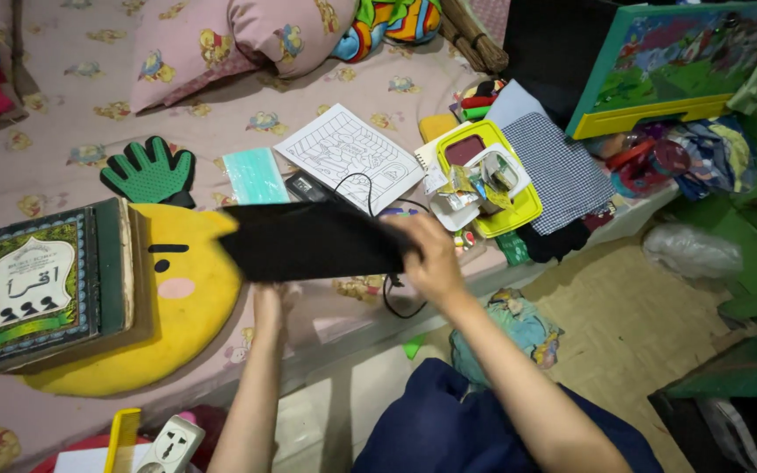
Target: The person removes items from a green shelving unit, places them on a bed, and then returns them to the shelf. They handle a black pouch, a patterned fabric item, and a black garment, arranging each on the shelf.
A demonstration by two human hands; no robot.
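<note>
A black piece of cloth is stretched flat above the edge of a pink patterned mattress. My right hand pinches its right end. My left hand reaches up beneath its lower left edge, with the fingers mostly hidden behind the cloth. A black cable loops under the cloth on the mattress.
A yellow round cushion and a thick green book lie at the left. A green glove shape, a face mask, a colouring page and a yellow tray of clutter lie behind. A power strip is near.
</note>
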